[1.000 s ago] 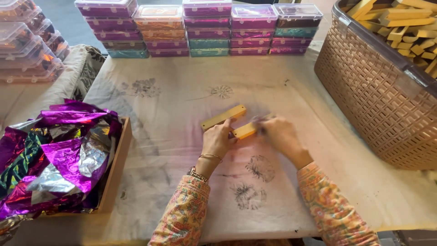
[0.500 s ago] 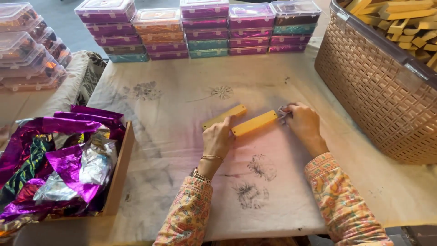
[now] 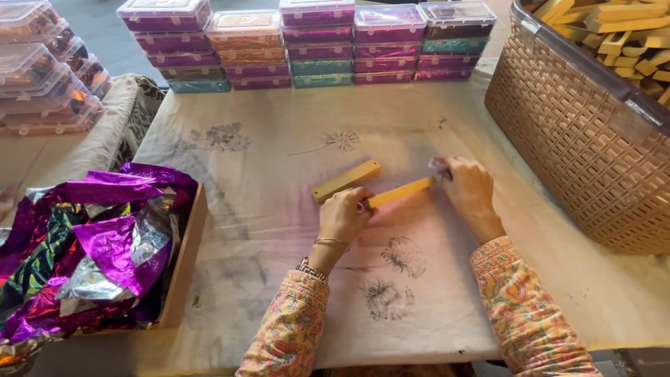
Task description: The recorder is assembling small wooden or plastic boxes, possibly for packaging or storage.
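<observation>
Single head-worn view — looking steeply down, close over table (image 3: 279,279), facing stacked boxes (image 3: 314,42) beyond

Two yellow wooden bars (image 3: 347,181) on the cloth. Two hands (image 3: 343,215). One brown basket (image 3: 572,132) of wooden pieces. One wooden box (image 3: 183,265) of shiny foil. Five stacks of plastic boxes (image 3: 317,42) at the back.

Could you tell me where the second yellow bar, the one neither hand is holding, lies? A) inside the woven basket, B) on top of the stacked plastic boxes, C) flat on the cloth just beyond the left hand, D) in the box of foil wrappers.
C: the loose yellow bar lies flat on the cloth just beyond the left hand, while both hands grip the other bar.
</observation>
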